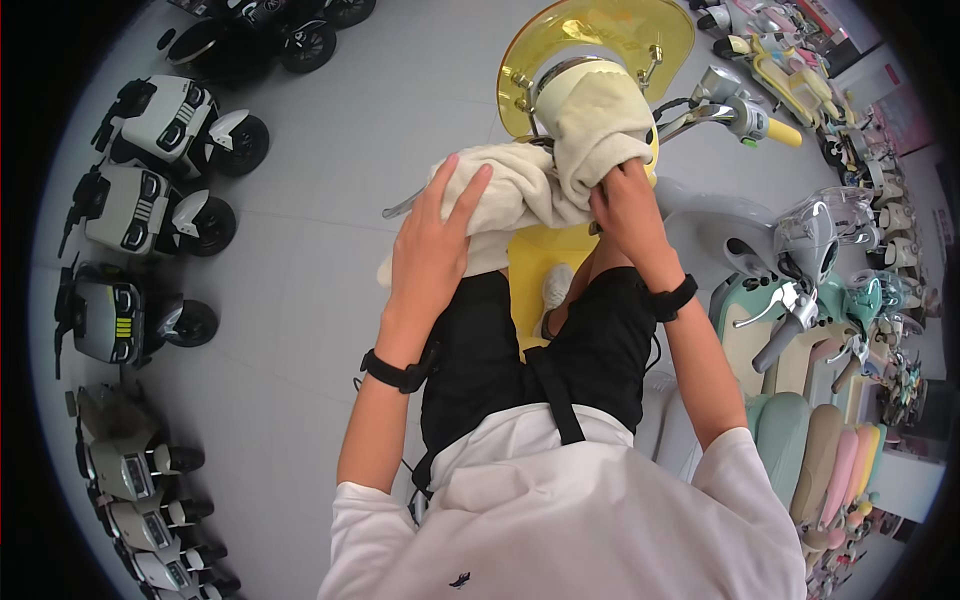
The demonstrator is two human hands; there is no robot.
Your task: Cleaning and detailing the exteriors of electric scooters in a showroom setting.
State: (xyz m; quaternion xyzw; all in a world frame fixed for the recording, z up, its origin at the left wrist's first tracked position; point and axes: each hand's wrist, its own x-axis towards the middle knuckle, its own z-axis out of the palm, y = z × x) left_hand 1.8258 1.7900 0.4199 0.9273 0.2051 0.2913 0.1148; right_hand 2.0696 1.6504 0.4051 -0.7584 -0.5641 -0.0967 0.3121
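Note:
A cream cloth point(499, 180) lies bunched over the handlebar area of a yellow scooter. My left hand point(442, 225) rests on its left part with the fingers spread, and whatever lies beneath the palm is hidden. My right hand point(630, 210) has its fingers bent into the cloth's right part, pinching it near the cream headlamp housing point(559, 94). Beyond the cloth stands a yellow transparent windshield point(671, 37) on chrome brackets. The scooter's yellow handgrip point(784, 133) sticks out at the right. A metal brake lever point(401, 204) shows past the cloth at the left.
Scooters with white front panels point(154, 120) stand in a row along the left. Close on my right are a grey scooter point(806, 232) and a mint-green one point(862, 300), with handlebars reaching towards me. Several coloured seats point(780, 442) line up behind my right elbow.

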